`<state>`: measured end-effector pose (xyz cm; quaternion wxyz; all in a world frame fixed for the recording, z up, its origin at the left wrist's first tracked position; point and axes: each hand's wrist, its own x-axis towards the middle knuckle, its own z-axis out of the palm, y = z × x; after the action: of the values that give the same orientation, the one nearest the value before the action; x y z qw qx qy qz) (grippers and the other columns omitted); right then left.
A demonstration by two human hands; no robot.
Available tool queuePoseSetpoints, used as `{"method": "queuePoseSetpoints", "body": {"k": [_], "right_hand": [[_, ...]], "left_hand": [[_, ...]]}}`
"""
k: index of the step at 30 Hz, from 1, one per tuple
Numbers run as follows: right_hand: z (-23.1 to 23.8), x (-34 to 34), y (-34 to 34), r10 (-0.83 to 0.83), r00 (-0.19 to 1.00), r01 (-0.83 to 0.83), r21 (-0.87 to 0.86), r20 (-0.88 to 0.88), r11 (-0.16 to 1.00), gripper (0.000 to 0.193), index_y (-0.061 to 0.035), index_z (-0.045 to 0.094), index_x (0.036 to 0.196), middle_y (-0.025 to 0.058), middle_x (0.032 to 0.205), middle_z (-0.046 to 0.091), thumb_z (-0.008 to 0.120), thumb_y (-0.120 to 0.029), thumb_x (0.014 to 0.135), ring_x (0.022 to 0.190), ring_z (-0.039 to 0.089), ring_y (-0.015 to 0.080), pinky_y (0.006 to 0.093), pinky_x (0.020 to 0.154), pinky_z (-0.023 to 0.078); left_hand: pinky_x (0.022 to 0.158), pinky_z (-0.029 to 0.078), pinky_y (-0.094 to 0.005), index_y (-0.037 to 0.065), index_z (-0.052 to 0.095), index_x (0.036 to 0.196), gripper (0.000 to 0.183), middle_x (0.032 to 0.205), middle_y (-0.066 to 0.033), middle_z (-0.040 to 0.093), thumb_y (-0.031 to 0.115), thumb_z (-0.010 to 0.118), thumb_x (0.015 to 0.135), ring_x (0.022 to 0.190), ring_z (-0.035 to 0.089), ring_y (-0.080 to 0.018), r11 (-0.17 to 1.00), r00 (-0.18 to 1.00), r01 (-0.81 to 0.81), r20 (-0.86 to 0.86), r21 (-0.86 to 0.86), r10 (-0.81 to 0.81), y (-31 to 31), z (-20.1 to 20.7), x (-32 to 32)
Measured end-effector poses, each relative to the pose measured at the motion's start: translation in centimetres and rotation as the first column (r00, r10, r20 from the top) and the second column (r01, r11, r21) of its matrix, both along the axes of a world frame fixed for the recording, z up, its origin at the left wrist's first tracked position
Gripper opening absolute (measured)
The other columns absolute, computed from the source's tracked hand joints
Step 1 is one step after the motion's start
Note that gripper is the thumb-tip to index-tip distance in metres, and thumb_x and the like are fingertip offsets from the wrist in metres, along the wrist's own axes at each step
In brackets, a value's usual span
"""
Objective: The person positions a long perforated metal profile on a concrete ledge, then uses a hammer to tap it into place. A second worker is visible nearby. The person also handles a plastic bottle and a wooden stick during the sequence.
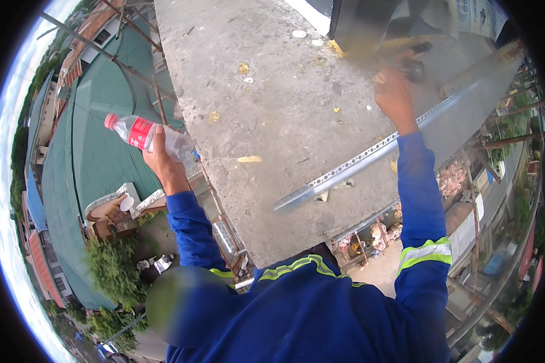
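My left hand (158, 162) is wrapped round a clear plastic bottle (140, 132) with a red cap and red label. The bottle is tilted, its cap end out to the left past the slab's edge. My right hand (395, 100) is stretched forward over the right part of the concrete slab, its fingers curled in. A smeared patch covers that area, so whatever the fingers hold is hidden. Just beyond them is a blurred dark object (414, 69). A perforated metal angle strip (345, 175) lies slantwise on the slab, passing beside my right wrist.
The concrete slab (254, 181) has open drops on its left and near sides. Scaffold poles (157, 100) stand beyond its left edge, above a green roof (103, 145). Yellowish scraps (249, 159) dot the surface. A dark upright panel (351, 24) stands at the far side.
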<state>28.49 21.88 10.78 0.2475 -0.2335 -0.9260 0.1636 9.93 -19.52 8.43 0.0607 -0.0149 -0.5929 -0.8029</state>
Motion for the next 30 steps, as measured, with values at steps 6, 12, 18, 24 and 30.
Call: {"method": "queuePoseSetpoints", "body": {"k": [6, 12, 18, 24, 30], "right_hand": [[1.3, -4.1, -12.7, 0.621, 0.721, -0.688, -0.210, -0.308, 0.695, 0.064, -0.0036, 0.043, 0.141, 0.0187, 0.142, 0.046, 0.066, -0.023, 0.084, 0.134, 0.042, 0.0306, 0.0401, 0.109, 0.034], [1.9, -5.4, -15.8, 0.676, 0.706, -0.520, -0.802, -0.211, 0.293, 0.028, -0.0036, 0.064, 0.110, 0.0094, 0.093, 0.068, 0.067, -0.020, 0.088, 0.077, 0.061, 0.0193, 0.0318, 0.072, 0.048], [1.9, -3.8, -11.3, 0.506, 0.830, -0.555, -0.422, -0.234, 0.717, 0.016, -0.0022, 0.069, 0.093, 0.0035, 0.081, 0.070, 0.065, -0.017, 0.089, 0.069, 0.058, 0.0098, 0.0268, 0.063, 0.046], [2.0, -2.6, -6.6, 0.332, 0.849, -0.423, -0.152, -0.412, 0.893, 0.014, -0.0025, 0.069, 0.091, 0.0032, 0.079, 0.069, 0.066, -0.016, 0.090, 0.066, 0.059, 0.0106, 0.0266, 0.061, 0.046], [1.1, -3.8, -7.9, -0.128, 0.841, -0.341, -0.698, -0.526, 0.630, 0.018, -0.0031, 0.066, 0.092, -0.0006, 0.066, 0.059, 0.066, -0.021, 0.091, 0.052, 0.039, 0.0020, 0.0189, 0.046, 0.027]], "left_hand": [[0.075, 0.056, -0.0424, 0.001, 0.047, 0.118, 0.051, 0.097, -0.0143, 0.060, 0.031, 0.067, 0.083, 0.084, 0.063, -0.0251, 0.930, 0.940, 0.337, -0.110, 0.150, -0.323, 6.2, 2.4, 4.0], [0.084, 0.054, -0.0448, 0.004, 0.044, 0.128, 0.062, 0.102, -0.0147, 0.059, 0.035, 0.067, 0.080, 0.094, 0.062, -0.0261, 0.768, 0.823, 0.565, -0.145, 0.303, -0.549, 7.6, 3.8, 5.3], [0.070, 0.055, -0.0344, 0.001, 0.050, 0.118, 0.060, 0.088, -0.0099, 0.065, 0.028, 0.078, 0.071, 0.075, 0.067, -0.0197, 0.792, 0.827, 0.550, 0.040, -0.267, -0.561, 4.7, 4.0, 4.3], [0.071, 0.055, -0.0331, 0.000, 0.048, 0.122, 0.060, 0.095, -0.0102, 0.064, 0.016, 0.076, 0.072, 0.076, 0.066, -0.0191, 0.795, 0.848, 0.517, 0.062, -0.316, -0.527, 3.7, 2.8, 5.0], [0.061, 0.056, -0.0348, -0.002, 0.052, 0.115, 0.062, 0.098, -0.0122, 0.062, 0.025, 0.079, 0.067, 0.071, 0.067, -0.0222, 0.753, 0.755, 0.656, 0.047, -0.054, -0.654, 5.5, 2.0, 6.6]]}}
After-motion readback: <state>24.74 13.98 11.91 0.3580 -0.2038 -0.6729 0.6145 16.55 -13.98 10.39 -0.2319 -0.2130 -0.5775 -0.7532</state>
